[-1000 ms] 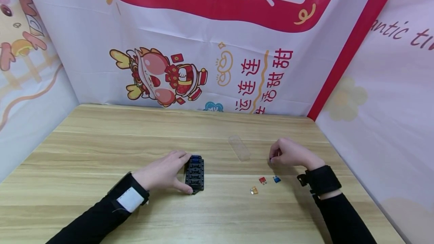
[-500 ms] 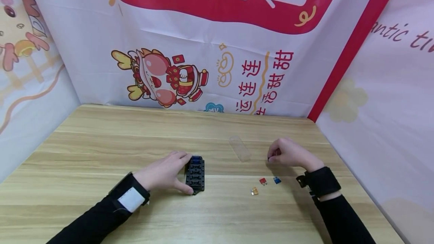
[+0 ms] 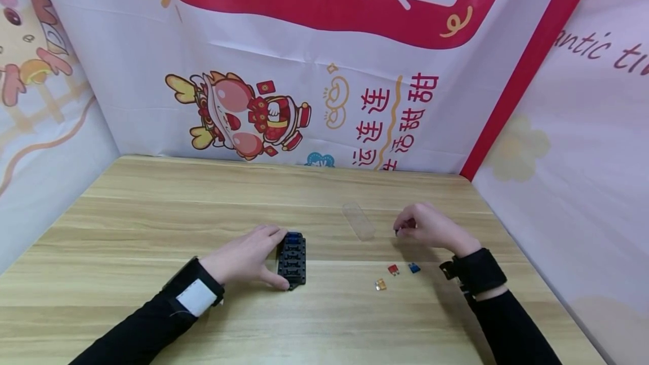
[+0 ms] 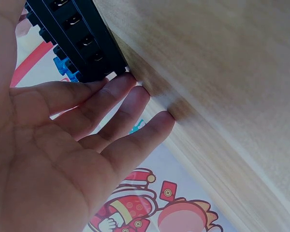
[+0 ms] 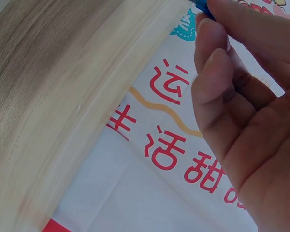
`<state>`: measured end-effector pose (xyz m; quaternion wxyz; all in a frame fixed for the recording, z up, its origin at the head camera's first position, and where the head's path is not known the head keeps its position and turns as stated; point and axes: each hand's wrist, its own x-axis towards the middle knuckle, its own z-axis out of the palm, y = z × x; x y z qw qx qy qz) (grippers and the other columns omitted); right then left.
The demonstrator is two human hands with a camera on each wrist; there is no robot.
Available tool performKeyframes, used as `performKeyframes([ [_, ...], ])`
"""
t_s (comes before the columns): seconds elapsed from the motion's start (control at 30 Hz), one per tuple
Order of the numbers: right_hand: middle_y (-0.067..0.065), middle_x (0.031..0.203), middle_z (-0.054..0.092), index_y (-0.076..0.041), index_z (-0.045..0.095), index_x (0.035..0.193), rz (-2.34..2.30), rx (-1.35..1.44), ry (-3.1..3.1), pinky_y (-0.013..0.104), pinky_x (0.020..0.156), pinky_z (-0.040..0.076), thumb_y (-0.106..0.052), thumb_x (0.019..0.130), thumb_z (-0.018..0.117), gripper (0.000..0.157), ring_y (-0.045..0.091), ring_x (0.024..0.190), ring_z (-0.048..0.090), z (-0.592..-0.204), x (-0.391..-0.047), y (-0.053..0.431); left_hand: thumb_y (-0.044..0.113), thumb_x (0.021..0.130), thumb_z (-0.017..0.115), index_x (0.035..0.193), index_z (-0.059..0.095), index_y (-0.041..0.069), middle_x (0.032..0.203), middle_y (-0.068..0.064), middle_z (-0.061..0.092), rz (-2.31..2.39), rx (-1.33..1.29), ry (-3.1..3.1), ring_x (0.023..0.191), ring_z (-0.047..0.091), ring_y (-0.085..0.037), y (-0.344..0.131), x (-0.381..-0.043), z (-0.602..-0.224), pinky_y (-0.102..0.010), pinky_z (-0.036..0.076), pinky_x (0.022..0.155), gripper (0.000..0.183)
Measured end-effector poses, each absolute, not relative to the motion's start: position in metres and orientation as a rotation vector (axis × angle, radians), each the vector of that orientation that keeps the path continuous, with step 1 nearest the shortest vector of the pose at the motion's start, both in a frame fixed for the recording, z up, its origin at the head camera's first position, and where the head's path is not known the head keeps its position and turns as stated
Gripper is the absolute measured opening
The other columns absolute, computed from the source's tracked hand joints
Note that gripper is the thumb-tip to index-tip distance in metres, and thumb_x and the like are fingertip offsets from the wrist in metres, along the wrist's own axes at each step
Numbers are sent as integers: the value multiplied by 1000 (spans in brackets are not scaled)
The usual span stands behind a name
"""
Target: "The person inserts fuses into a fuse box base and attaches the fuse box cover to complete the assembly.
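A black fuse block (image 3: 292, 261) with a row of slots lies on the table in the head view. A blue blade fuse (image 3: 292, 237) sits in its far end. My left hand (image 3: 248, 258) holds the block from its left side, thumb at the near end and fingers at the far end. My right hand (image 3: 431, 227), just above the table to the right, pinches a small blue blade fuse (image 5: 203, 7) between thumb and index finger; most of it is hidden. Near that hand lie a red blade fuse (image 3: 393, 269), another blue blade fuse (image 3: 414, 267) and an amber one.
A clear plastic cover (image 3: 358, 221) lies on the wooden table (image 3: 203, 196) between the hands, beyond the loose fuses. Printed cloth walls (image 3: 253, 44) stand along the back and both sides of the table.
My right hand has shifted a little to the left and slightly away from me with the pinched fuse. My left hand and the fuse block have stayed put.
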<state>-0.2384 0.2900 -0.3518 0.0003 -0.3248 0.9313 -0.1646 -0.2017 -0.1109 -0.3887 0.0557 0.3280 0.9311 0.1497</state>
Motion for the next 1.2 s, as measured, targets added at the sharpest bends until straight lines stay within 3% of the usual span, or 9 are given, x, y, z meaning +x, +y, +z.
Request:
performKeyframes([
  [0.17,-5,83,66,-7,73,90,-536,-1004,2976,25,65,50,-2,81,71,10,9,74,60,-352,-237,286,70,64,70,142,40,-1,140,-16,42,448,998,2828,127,39,-29,-111,-202,-389,-41,33,103,110],
  [0.47,-7,83,64,-15,73,86,-547,-1132,3031,28,66,49,-4,80,74,12,8,76,58,-351,-235,278,70,64,70,142,40,-1,140,-15,42,447,993,2828,127,39,-29,-111,-202,-390,-41,34,102,110],
  [1.2,-9,82,61,-13,69,88,-686,-1277,3066,21,58,46,-6,82,73,10,2,70,54,-349,-226,256,71,64,69,143,39,0,141,-15,41,442,976,2825,128,38,-29,-112,-201,-387,-41,33,102,110],
])
